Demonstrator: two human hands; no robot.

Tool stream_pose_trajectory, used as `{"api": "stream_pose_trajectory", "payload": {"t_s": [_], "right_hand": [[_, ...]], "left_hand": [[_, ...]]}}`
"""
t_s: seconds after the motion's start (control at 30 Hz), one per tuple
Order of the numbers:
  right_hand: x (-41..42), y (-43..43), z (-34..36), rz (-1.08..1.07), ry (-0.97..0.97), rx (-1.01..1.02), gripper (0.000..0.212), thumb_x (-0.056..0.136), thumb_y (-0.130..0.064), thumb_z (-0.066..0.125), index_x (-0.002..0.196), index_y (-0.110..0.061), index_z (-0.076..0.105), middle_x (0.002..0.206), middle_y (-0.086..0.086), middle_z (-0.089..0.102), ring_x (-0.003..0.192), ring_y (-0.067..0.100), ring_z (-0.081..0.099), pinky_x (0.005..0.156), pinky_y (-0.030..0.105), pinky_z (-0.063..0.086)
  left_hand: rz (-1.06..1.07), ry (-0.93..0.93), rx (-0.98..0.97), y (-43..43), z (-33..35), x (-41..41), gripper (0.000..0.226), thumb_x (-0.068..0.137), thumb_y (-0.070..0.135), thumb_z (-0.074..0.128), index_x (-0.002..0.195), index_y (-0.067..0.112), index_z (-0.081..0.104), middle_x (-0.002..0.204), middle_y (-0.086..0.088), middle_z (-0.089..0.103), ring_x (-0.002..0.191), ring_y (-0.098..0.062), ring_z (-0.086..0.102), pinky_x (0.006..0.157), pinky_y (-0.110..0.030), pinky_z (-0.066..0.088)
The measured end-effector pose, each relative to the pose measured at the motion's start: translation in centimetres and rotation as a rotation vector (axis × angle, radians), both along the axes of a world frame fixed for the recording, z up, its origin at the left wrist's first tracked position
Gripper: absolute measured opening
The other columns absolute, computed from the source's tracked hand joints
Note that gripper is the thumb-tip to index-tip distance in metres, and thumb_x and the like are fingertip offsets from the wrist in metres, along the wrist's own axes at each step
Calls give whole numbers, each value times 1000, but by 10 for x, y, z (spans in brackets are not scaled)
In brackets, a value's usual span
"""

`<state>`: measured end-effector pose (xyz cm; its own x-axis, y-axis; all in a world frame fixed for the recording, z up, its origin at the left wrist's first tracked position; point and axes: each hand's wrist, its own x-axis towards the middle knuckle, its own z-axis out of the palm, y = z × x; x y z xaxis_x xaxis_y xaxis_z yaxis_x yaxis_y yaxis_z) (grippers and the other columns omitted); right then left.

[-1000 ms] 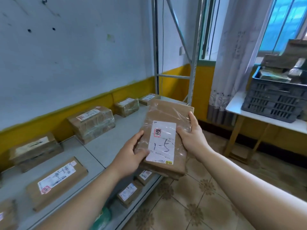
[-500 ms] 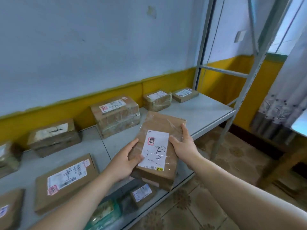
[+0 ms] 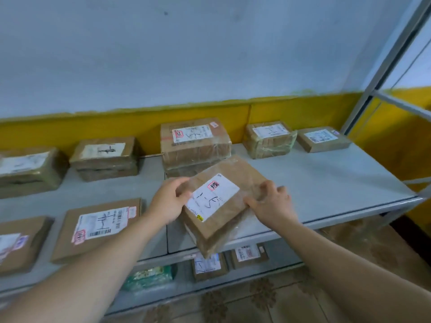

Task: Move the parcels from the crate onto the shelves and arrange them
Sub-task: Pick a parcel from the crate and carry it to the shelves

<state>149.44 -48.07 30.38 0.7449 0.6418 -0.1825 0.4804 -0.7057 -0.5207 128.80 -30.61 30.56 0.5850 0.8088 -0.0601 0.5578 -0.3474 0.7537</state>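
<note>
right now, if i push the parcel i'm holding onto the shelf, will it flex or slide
Probably stiff: the parcel shows flat faces and straight edges with the left hand and right hand gripping only its sides. Its glossy tape wrap would likely slide easily on the smooth shelf. Low and flat, so unlikely to tip.

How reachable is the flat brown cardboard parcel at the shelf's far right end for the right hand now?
Probably not yet: the right hand grips the plastic-wrapped brown parcel. Once freed, the path to the flat brown parcel looks open across bare grey shelf.
</note>
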Motion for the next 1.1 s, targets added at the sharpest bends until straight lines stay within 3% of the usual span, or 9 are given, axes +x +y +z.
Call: {"api": "stream_pose_trajectory", "payload": {"t_s": [0.07, 0.17, 0.23, 0.37, 0.6, 0.7, 0.8, 0.87, 1.1], "right_hand": [[27, 9, 8, 147, -241, -71, 75, 76, -74, 54, 137, -36, 33, 139, 7, 29, 133, 32, 28, 107, 47, 31], [55, 24, 15, 386, -240, -77, 83, 80, -76, 51, 149, -44, 17, 161, 2, 3, 148, 31, 7, 117, 48, 18], [59, 31, 10, 492, -136, -108, 77, 85, -72, 48, 149, -47, 13, 162, -1, 3, 146, 32, 15, 114, 47, 25], [47, 34, 0, 472, -124, -85, 64, 87, -70, 40, 144, -43, 24, 146, 7, 29, 127, 36, 39, 105, 47, 39], [20, 26, 5, 478, -162, -156, 71, 81, -79, 41, 131, -31, 26, 108, 5, 33, 108, 34, 51, 89, 44, 44], [23, 39, 10, 455, -204, -115, 74, 82, -75, 47, 136, -27, 30, 129, 8, 33, 122, 32, 40, 97, 45, 42], [23, 53, 8, 489, -176, -72, 79, 86, -70, 48, 149, -30, 23, 161, 5, 5, 146, 30, 11, 113, 47, 27], [21, 60, 5, 508, -154, -104, 80, 87, -72, 43, 153, -34, 17, 164, 1, -6, 150, 28, 1, 116, 48, 23], [9, 68, -1, 466, -150, -149, 82, 87, -74, 36, 155, -35, 9, 164, -1, -13, 149, 29, 0, 114, 48, 26]], "left_hand": [[155, 23, 96, -14, 1, 2, 49, 91, 30, 63, 138, 25, 48, 143, -2, 40, 129, -22, 43, 100, -32, 32], [139, 10, 147, -49, -6, 0, 62, 85, 41, 68, 139, 25, 42, 150, 4, 21, 140, -20, 22, 108, -33, 23], [59, 69, 176, -68, -15, -2, 70, 84, 49, 66, 143, 27, 37, 152, 11, 10, 143, -13, 9, 110, -31, 19], [1, 188, 115, -64, -19, -10, 69, 92, 54, 53, 150, 30, 27, 161, 9, -9, 145, -8, -15, 117, -38, 4], [77, 329, 184, -36, -2, -19, 46, 100, 42, 43, 145, 35, 39, 162, 7, 11, 147, -17, 10, 117, -43, 15], [69, 328, 133, -51, -5, -10, 64, 95, 56, 42, 151, 32, 24, 162, 9, -1, 148, -14, 3, 117, -40, 13], [43, 347, 100, -59, -12, -7, 77, 91, 64, 41, 154, 31, 11, 160, 10, -17, 148, -13, -2, 117, -38, 14], [25, 372, 139, -55, -12, -11, 79, 90, 68, 39, 154, 33, 8, 160, 11, -18, 148, -11, -5, 117, -39, 15], [-34, 392, 175, -35, -17, -22, 69, 88, 71, 35, 150, 49, 10, 157, 21, -19, 148, -16, 4, 115, -43, 20]]}}
